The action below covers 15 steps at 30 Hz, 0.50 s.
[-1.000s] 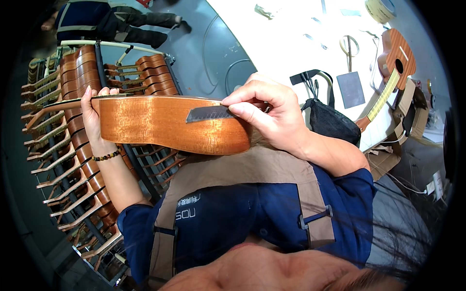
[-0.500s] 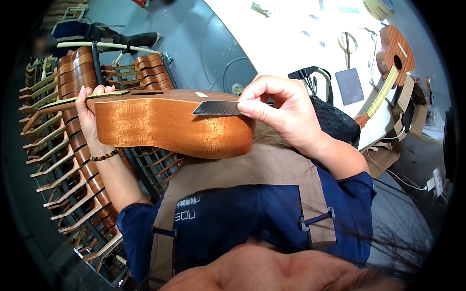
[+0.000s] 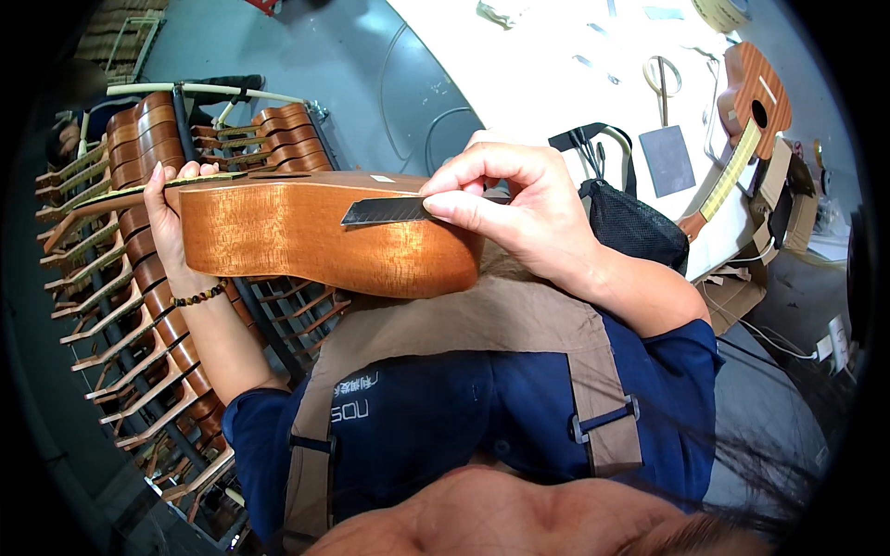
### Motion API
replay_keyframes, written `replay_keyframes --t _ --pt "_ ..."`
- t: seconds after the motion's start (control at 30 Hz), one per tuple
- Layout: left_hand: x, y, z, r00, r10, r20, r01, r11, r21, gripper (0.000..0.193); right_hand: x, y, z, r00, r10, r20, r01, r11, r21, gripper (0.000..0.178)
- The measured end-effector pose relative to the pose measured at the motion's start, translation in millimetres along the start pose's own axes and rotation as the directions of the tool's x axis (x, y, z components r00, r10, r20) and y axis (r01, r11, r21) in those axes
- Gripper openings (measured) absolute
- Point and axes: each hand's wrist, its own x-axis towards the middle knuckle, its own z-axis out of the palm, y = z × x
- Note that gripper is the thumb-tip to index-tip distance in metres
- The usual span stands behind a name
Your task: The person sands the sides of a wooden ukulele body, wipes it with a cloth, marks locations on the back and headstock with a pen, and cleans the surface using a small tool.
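Note:
A brown wooden ukulele body (image 3: 278, 236) lies across in front of my chest, its glossy side facing me and its lower end against my apron. My left hand (image 3: 165, 211) is wrapped around the neck where it meets the body; some fingers show beyond it. Between the thumb and fingertips of my right hand (image 3: 519, 196) is a bare snap-off knife blade (image 3: 385, 211), grey with slanted score lines. The blade lies along the ukulele's side, close under the top edge. A small pale patch (image 3: 382, 179) sits on the top.
To the left stands a rack of several ukuleles (image 3: 139, 352), near my left forearm. On the white table (image 3: 519, 83) at right are another ukulele (image 3: 758, 111), a dark square pad (image 3: 666, 160), a tape roll (image 3: 662, 76) and a black mesh bag (image 3: 640, 227). A person (image 3: 69, 139) is beyond the rack.
My right hand has moved left along the ukulele's side with the blade. My left hand keeps its hold on the neck. The person beyond the rack has shifted position.

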Motion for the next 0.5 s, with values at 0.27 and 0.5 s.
replay_keyframes --t 0.27,0.5 --pt "2.9 -0.2 -4.9 1.0 -0.011 0.006 0.011 1.0 -0.016 0.022 2.2 3.3 2.1 0.999 -0.039 -0.014 0.039 0.999 0.004 0.008" --pt "5.6 -1.2 -7.1 0.999 -0.03 0.041 0.032 0.999 -0.041 0.022 2.4 6.3 1.8 0.998 -0.053 -0.021 0.053 0.998 -0.028 0.009"
